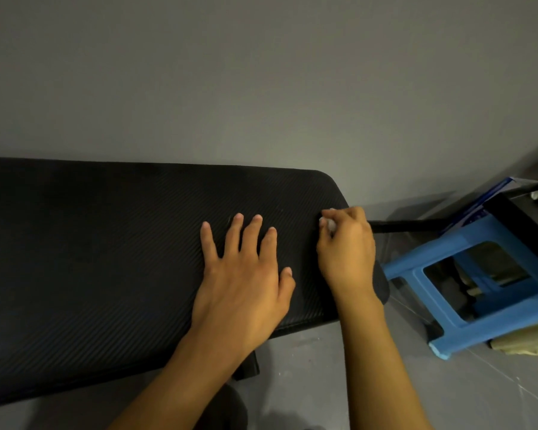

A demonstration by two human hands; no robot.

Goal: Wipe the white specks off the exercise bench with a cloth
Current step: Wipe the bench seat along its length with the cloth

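Observation:
The black padded exercise bench [106, 243] runs from the left edge to the middle right, with a ribbed surface. My left hand [246, 274] lies flat on the pad with its fingers spread. Near the bench's right end my right hand [347, 246] grips a small white cloth [329, 221]; only a bit of the cloth shows past the fingers. The cloth touches the pad close to its right edge. I cannot make out white specks on the dark pad.
A blue plastic stool [479, 290] stands right of the bench on the grey floor [385, 383]. A black bar [410, 226] sticks out from the bench end toward the stool. A grey wall [261, 88] rises behind the bench. Boxes and papers sit at the far right.

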